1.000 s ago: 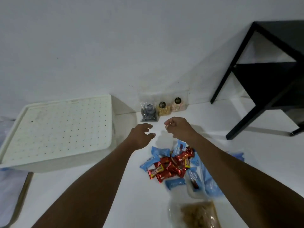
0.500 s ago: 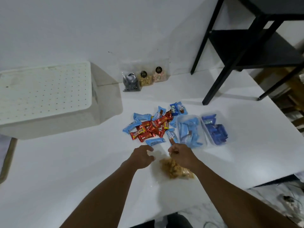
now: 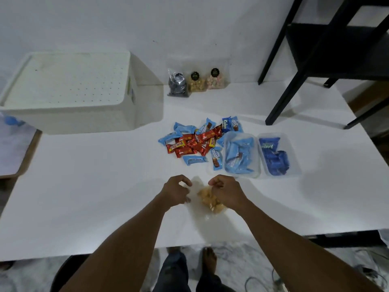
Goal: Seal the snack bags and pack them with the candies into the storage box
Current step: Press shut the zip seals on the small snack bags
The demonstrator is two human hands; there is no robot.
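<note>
**Both hands on the snack bag at the near desk edge**

A white desk (image 3: 94, 197) stands against a white wall (image 3: 147, 22), with a black shelf frame (image 3: 294, 81) standing on its far right corner. The storage box (image 3: 69, 114) sits at the far left with its perforated lid (image 3: 69, 81) on. Three small filled bags (image 3: 196, 83) stand in a row against the wall.

Mid-desk lies a loose heap of red and blue candies (image 3: 193, 142). Just right of it are a clear tub (image 3: 228, 137) of pale blue candies and a second tub (image 3: 291, 152) of dark blue ones.

Near the front edge lies the clear snack bag (image 3: 208, 199), holding golden pieces. The left hand (image 3: 175, 191) has its fingers curled and pinches the plastic at the bag's left side. The right hand (image 3: 226, 191), also curled, grips the bag's upper right part and covers some of it.
</note>
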